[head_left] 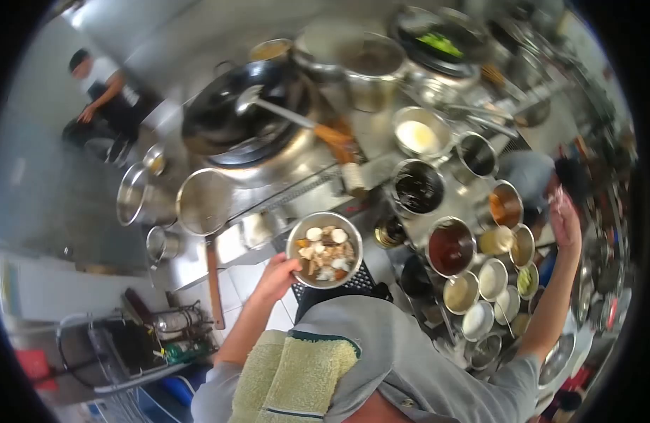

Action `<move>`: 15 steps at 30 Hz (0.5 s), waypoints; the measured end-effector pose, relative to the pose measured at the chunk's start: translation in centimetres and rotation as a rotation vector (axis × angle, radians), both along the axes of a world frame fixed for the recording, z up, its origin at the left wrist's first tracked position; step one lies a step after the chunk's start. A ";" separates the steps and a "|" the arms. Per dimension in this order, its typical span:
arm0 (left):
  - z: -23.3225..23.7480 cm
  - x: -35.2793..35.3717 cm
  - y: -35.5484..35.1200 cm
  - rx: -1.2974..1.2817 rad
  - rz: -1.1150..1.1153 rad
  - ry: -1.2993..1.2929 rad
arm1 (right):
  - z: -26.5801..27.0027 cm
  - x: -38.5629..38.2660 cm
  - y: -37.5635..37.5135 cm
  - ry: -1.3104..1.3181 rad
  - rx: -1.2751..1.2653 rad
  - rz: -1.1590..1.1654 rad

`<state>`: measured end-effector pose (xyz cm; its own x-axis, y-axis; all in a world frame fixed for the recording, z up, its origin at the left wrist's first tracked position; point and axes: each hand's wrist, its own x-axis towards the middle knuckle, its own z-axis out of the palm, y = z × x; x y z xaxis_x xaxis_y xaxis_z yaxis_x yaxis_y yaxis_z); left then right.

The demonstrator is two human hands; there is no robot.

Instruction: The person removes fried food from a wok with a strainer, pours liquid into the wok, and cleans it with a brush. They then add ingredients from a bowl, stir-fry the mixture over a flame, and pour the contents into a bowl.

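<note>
My left hand [277, 277] grips the rim of a metal bowl [325, 250] in front of my body. Pale round slices, brown pieces and white bits fill the bowl. On the right, my right hand [565, 217] is stretched out above the seasoning containers, its fingers blurred around something pinkish that I cannot make out. Beyond the bowl, a ladle [289, 114] lies across a large black wok [229, 134]. Nearer my right arm stand pots of dark sauce [418, 187], red liquid [452, 247] and orange liquid [506, 204].
A wooden-handled strainer [205, 202] rests left of the wok's front. Another wok [438, 42] with green vegetables stands at the back right. Several small bowls, one with white powder [478, 321], crowd the right side. A person [110, 88] is at the far left.
</note>
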<state>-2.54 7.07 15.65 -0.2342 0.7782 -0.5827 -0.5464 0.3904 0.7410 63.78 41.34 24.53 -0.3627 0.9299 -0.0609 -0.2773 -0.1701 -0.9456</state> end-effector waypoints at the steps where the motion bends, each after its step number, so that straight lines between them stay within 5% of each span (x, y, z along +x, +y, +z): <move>1: 0.0 -0.5 -0.1 -0.005 0.000 0.024 | 2.2 -6.6 2.2 -0.020 0.061 0.070; 3: 0.3 -2.9 -1.1 0.032 0.038 0.019 | 8.5 -24.6 1.5 -0.168 0.063 -0.116; 6: 0.9 -6.4 -2.9 0.057 0.135 0.014 | 10.1 -42.6 5.3 -0.227 0.185 0.226; 8: 1.7 -8.6 -4.0 0.087 0.238 0.000 | 8.7 -53.9 8.5 -0.362 0.324 0.437; 10: 2.7 -10.9 -5.0 0.130 0.311 0.032 | 7.0 -64.8 10.2 -0.803 0.519 0.417; 11: 3.1 -12.1 -5.4 0.157 0.339 0.069 | 4.2 -69.3 11.8 -0.645 0.466 0.493; 13: 4.1 -14.0 -6.2 0.185 0.478 0.068 | 1.9 -75.5 12.2 -0.953 0.524 0.524; 15: 3.4 -16.7 -8.0 0.162 0.503 0.073 | 0.8 -79.1 11.8 -1.002 0.473 0.343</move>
<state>-19.26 -0.92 19.09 -0.6372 0.6380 -0.4323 -0.5811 -0.0293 0.8133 -15.36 53.14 25.30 -0.5860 0.7988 -0.1361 0.6241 0.3378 -0.7046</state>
